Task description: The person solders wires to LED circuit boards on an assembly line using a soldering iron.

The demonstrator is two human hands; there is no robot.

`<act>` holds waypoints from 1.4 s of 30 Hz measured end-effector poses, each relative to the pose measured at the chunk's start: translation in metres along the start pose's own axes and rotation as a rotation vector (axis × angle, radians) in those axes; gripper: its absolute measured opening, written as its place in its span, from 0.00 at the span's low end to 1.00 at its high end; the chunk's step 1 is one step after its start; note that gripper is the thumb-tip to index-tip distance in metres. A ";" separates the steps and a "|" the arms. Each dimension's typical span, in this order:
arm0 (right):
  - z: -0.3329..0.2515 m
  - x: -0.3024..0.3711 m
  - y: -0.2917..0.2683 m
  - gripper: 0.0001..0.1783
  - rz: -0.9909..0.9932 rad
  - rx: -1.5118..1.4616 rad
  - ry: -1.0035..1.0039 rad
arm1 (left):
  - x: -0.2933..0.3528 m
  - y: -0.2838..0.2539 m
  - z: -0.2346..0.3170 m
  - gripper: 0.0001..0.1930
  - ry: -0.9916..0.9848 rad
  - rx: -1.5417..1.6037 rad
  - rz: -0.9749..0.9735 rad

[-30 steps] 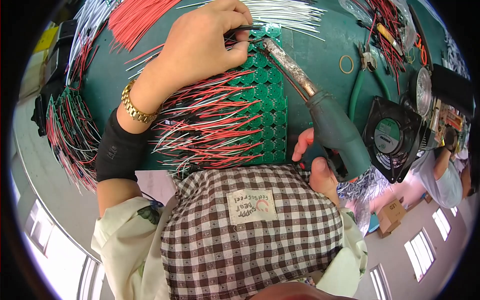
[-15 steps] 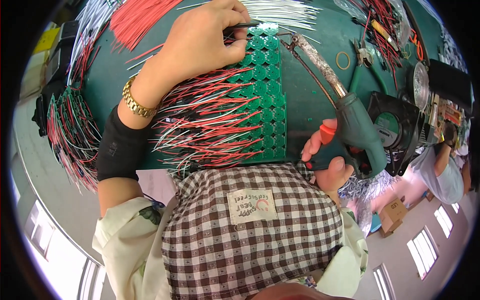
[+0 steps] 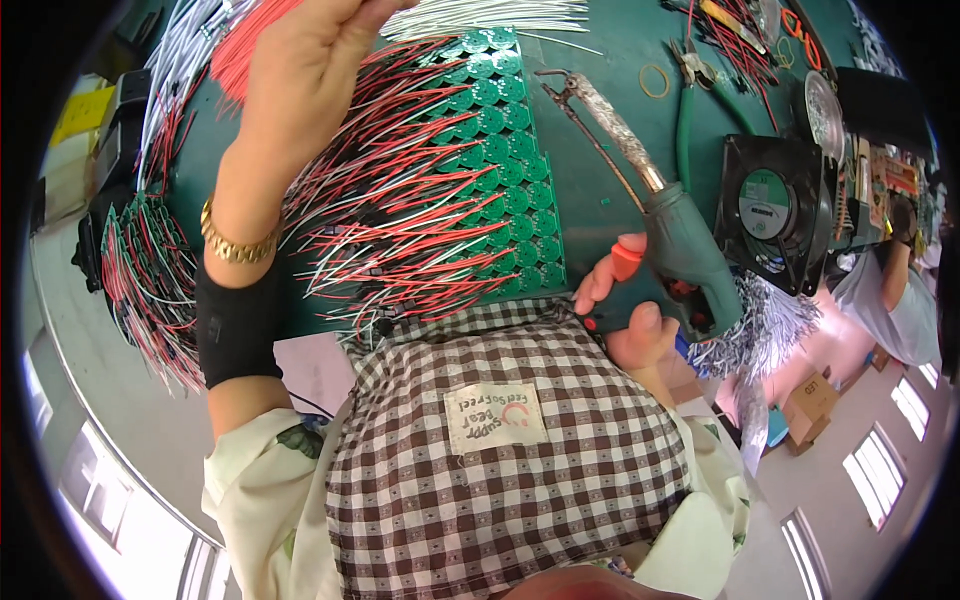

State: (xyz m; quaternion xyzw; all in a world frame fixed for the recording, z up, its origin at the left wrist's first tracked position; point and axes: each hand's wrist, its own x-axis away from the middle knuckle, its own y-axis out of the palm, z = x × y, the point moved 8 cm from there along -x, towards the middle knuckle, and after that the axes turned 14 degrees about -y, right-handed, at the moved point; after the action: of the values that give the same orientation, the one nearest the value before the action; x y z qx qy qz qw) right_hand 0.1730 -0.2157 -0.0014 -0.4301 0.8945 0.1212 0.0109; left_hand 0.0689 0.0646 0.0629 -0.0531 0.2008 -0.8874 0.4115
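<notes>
My right hand grips the dark green handle of a trigger-type soldering gun. Its scorched barrel points up and left, and its bent tip stands apart from the panel of round green circuit boards. Red, white and black wires run leftward from the boards in dense rows. My left hand is over the far left of the work, beside loose white wires. Its fingers are drawn together at the upper picture edge, which partly cuts them off; what they hold, if anything, is hidden.
A bundle of red wires lies far left; finished-looking wired boards hang at the left edge. Green-handled pliers, a rubber band and a black fan are to the right. Another person's arm shows far right.
My left hand has left the top of the board panel, moving up and left. The soldering gun's tip has drawn off from the boards. A black wire the left hand held no longer shows there.
</notes>
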 end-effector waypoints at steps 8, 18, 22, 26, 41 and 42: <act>0.006 -0.001 0.008 0.43 -0.088 -0.011 0.025 | 0.021 0.039 -0.019 0.06 0.109 -0.205 0.082; 0.003 -0.007 0.011 0.38 -0.137 0.187 0.081 | 0.022 0.054 -0.028 0.06 0.111 -0.273 0.069; 0.003 -0.006 0.014 0.36 -0.153 0.189 0.078 | 0.022 0.055 -0.031 0.07 0.102 -0.310 0.078; 0.003 -0.006 0.014 0.25 -0.174 0.203 0.028 | 0.023 0.054 -0.033 0.07 0.081 -0.299 0.071; 0.007 -0.002 0.015 0.30 -0.231 0.358 0.077 | 0.022 0.056 -0.032 0.06 0.079 -0.278 0.040; 0.007 -0.001 0.013 0.31 -0.215 0.313 0.081 | 0.023 0.056 -0.033 0.06 0.040 -0.256 0.013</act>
State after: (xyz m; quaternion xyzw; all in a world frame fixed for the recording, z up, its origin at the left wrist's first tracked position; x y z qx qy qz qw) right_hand 0.1628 -0.2053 -0.0056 -0.5206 0.8512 -0.0386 0.0546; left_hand 0.0847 0.0249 0.0091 -0.0860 0.3212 -0.8527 0.4030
